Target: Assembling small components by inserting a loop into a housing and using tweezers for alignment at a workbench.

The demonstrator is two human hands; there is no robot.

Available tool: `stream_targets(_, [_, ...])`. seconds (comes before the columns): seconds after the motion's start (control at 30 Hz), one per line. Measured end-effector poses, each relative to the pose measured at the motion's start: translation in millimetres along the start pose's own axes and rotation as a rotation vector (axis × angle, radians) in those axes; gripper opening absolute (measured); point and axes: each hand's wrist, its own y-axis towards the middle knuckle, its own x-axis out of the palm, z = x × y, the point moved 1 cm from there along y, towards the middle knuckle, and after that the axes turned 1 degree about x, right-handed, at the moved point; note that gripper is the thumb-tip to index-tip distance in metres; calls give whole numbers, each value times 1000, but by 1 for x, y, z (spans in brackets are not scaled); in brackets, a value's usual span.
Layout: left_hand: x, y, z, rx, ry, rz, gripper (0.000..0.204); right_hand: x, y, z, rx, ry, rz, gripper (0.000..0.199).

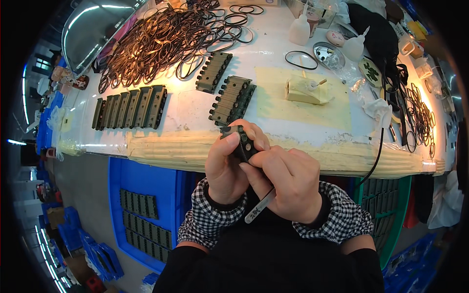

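Note:
Just past the table's near edge, my left hand (225,168) is closed around a small camouflage-green part (249,147) with round dark studs on its side. My right hand (290,183) is pinched against the same part. A slim flat metal tool (260,207), perhaps tweezers, is also gripped in it, its rounded end sticking out toward me; the working tip is hidden. Beyond my hands lie two groups of similar green parts, a nearer row (232,100) and a farther row (213,72). Another row of green parts (129,107) stands to the left.
A tangled heap of brown and black loops (156,41) covers the far left. Right of centre are a yellow block (307,90), white squeeze bottles (299,30) and a round metal dish (328,54). A blue tray (141,177) and a green tray (404,195) sit below the table edge.

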Motion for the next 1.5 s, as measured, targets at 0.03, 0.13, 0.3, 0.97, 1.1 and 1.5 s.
stream_targets(0.03, [0,0,0,6,5,9,23,1,0,1,-17,-9,24,16])
stream_targets(0.13, [-2,-2,-1,19,14,29,23,3,1,-1,-53,-30,11,17])
stream_targets(0.3, [-4,-1,-1,6,8,31,25,2,1,-2,-37,-37,-1,16])
stream_targets(0.97, [-12,9,4,-9,-92,124,24,-30,-13,20,-60,1,-193,28])
stream_targets(1.1, [-11,10,5,-24,-61,131,25,-32,-9,25,-55,56,-186,21])
stream_targets(1.5, [-9,14,8,-37,-107,197,22,-35,-11,25,-129,-117,-335,15])
